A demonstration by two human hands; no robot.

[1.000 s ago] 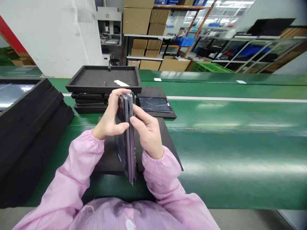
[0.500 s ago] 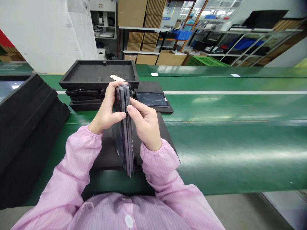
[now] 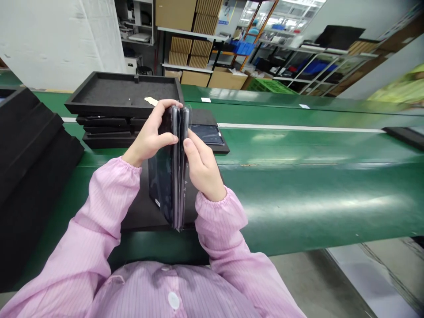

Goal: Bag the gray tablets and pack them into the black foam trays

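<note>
Upright between my hands stands a small stack of tablets [image 3: 162, 176], dark and flat, seen mostly by their edges, with a narrow gap between them at the top. My left hand [image 3: 154, 132] grips the left tablet, fingers over its top edge and thumb on the near edge. My right hand [image 3: 203, 165] holds the right tablet from its outer side, thumb at the near edge. Beneath them lies a black foam pad [image 3: 139, 216]. Just behind, another tablet [image 3: 208, 134] rests flat in a black foam tray [image 3: 202, 116].
A pile of black foam trays [image 3: 122, 90] stands at the back left, and more black foam [image 3: 29, 145] is stacked at my left. Everything sits on a green conveyor belt [image 3: 298, 185]. A dark tray [image 3: 406, 137] and part of a person in yellow [image 3: 400, 88] appear at far right.
The gap at the top between the held tablets has widened, and the left one shows more of its face. My view has turned right, bringing the far-right tray and person in.
</note>
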